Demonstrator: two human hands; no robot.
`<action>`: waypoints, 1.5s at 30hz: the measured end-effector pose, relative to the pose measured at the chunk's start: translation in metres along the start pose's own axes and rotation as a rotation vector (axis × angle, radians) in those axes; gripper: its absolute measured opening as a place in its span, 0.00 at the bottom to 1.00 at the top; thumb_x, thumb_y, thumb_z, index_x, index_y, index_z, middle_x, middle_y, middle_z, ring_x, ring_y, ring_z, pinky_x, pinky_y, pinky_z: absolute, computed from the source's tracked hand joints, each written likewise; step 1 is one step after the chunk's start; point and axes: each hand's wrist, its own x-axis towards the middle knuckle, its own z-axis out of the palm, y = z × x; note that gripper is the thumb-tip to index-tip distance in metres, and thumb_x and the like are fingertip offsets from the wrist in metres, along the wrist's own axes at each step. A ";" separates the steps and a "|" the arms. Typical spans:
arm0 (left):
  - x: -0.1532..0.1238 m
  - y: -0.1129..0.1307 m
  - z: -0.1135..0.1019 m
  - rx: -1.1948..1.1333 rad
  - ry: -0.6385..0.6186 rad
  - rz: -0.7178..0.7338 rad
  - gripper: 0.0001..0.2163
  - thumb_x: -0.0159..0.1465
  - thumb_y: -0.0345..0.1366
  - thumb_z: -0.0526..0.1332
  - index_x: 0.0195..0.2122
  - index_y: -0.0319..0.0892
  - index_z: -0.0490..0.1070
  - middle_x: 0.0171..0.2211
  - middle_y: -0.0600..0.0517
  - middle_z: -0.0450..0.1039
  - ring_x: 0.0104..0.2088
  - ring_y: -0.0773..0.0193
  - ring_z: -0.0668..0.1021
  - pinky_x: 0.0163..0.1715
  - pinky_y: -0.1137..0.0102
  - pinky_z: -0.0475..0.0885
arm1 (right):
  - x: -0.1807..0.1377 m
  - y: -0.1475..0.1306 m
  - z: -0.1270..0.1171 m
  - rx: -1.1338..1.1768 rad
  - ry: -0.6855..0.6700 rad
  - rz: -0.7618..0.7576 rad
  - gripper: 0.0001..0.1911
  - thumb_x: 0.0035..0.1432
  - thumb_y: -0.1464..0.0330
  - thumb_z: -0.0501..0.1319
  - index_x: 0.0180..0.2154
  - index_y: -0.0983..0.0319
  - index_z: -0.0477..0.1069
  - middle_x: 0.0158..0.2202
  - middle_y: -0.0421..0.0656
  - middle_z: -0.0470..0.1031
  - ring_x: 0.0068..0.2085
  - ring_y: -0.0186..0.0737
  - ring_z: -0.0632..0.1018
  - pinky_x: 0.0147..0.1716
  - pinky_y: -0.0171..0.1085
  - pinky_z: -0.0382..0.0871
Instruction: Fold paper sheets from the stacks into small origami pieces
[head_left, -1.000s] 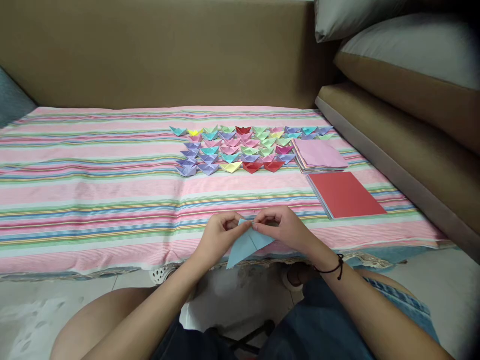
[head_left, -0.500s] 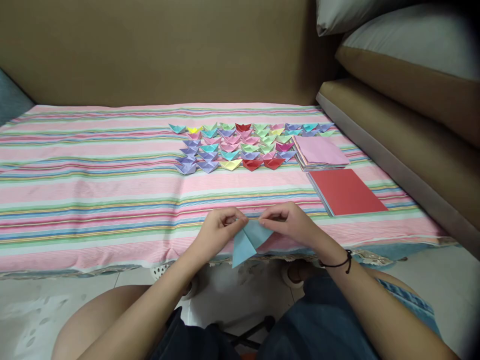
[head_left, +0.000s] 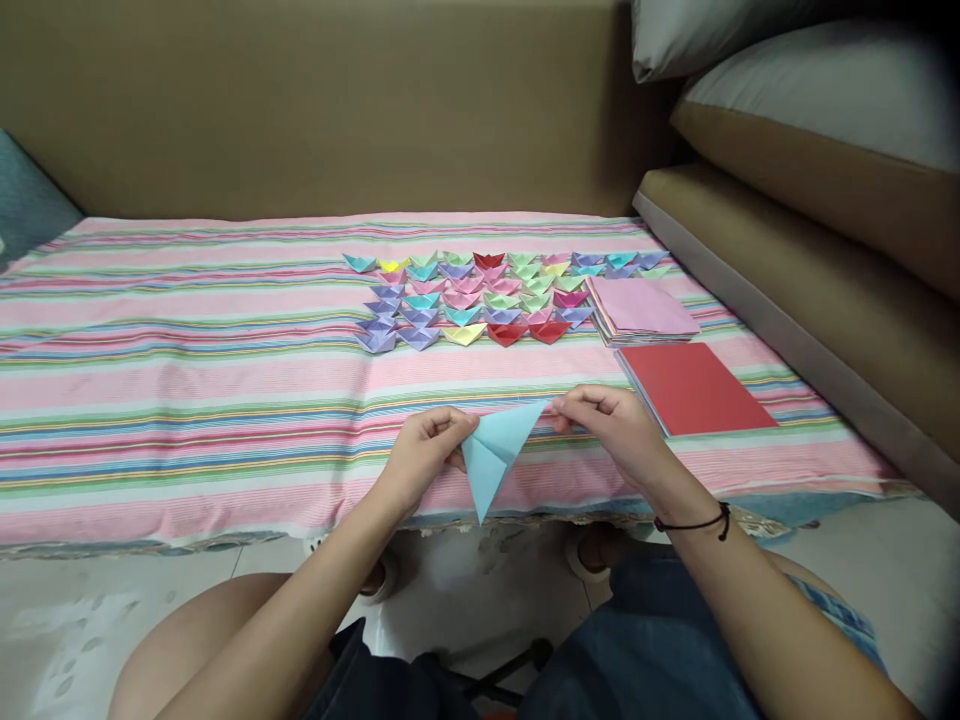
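1. One blue paper point(head_left: 495, 450), folded to a triangle with its point down, is at the lower centre of the frame, over the near edge of the striped cloth point(head_left: 187, 380).
2. Two stacks of paper squares lie right of centre: the pink stack point(head_left: 641, 308) behind, the red stack point(head_left: 697, 388) nearer and just beside it.
3. Some forty small paper boats point(head_left: 480, 298) sit in about six rows at upper centre, left of the pink stack; they are too small and crowded for an exact count.
4. The left hand point(head_left: 424, 452) is closed narrow, thumb and fingers pinching the paper's left corner.
5. The right hand point(head_left: 619, 428) is also closed narrow, pinching the paper's upper right corner, near the red stack.
6. One black band point(head_left: 694, 522) circles the right wrist.
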 end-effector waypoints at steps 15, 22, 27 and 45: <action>-0.002 -0.015 0.012 0.386 0.215 0.442 0.06 0.59 0.38 0.61 0.31 0.43 0.65 0.28 0.55 0.70 0.30 0.67 0.73 0.28 0.74 0.69 | -0.005 0.018 0.046 0.278 -0.090 0.019 0.15 0.45 0.60 0.68 0.35 0.61 0.78 0.31 0.43 0.81 0.32 0.44 0.80 0.37 0.43 0.75; -0.008 -0.016 0.013 0.695 0.185 0.496 0.11 0.59 0.41 0.63 0.42 0.44 0.70 0.42 0.48 0.75 0.41 0.58 0.75 0.40 0.64 0.70 | -0.006 0.014 0.045 0.224 -0.082 -0.012 0.15 0.49 0.58 0.65 0.38 0.57 0.78 0.36 0.41 0.80 0.38 0.44 0.79 0.37 0.41 0.75; -0.012 -0.009 0.019 0.614 0.143 0.375 0.16 0.54 0.41 0.67 0.42 0.43 0.70 0.39 0.49 0.75 0.40 0.59 0.76 0.39 0.65 0.71 | -0.006 0.017 0.047 0.286 -0.102 0.028 0.17 0.48 0.57 0.67 0.40 0.57 0.78 0.37 0.41 0.80 0.40 0.45 0.79 0.39 0.42 0.75; -0.020 -0.003 0.029 0.418 -0.014 0.324 0.19 0.57 0.39 0.64 0.49 0.45 0.65 0.45 0.48 0.71 0.44 0.60 0.75 0.39 0.67 0.73 | -0.004 0.019 0.048 0.023 0.032 -0.125 0.03 0.46 0.69 0.62 0.28 0.60 0.71 0.25 0.38 0.73 0.29 0.39 0.75 0.28 0.36 0.69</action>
